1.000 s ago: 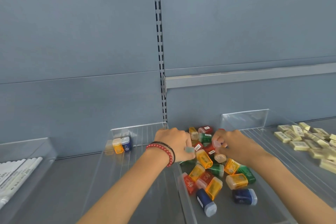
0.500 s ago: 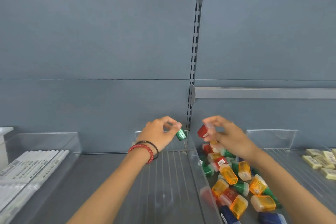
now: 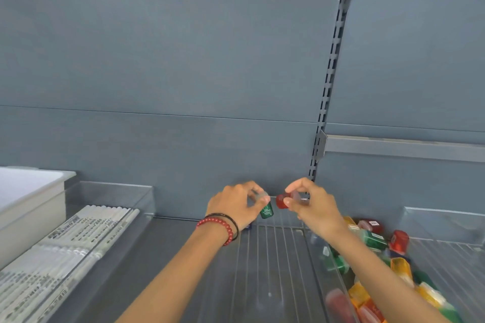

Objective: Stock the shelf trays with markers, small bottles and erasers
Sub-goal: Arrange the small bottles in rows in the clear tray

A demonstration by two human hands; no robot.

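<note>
My left hand (image 3: 237, 204), with a red bead bracelet at the wrist, pinches a small green bottle (image 3: 266, 211) by its clear cap. My right hand (image 3: 312, 204) pinches a small red bottle (image 3: 282, 201). Both hands hover over the back of a clear ribbed tray (image 3: 265, 265) in the middle of the shelf. A blue bottle peeks out behind my left wrist. To the right, another clear tray (image 3: 446, 217) holds a loose heap of red, green, orange and yellow small bottles (image 3: 375, 241). White markers (image 3: 68, 246) lie side by side in a clear tray at the left.
A white box (image 3: 29, 191) stands at the far left beside the marker tray. The grey back panel rises behind the trays, with a slotted upright (image 3: 328, 81) and a shelf rail (image 3: 404, 147) to the right.
Both hands lifted a bottle each out of the right tray's heap and carried them left over the middle tray. The view has swung left, so the erasers have dropped out of sight.
</note>
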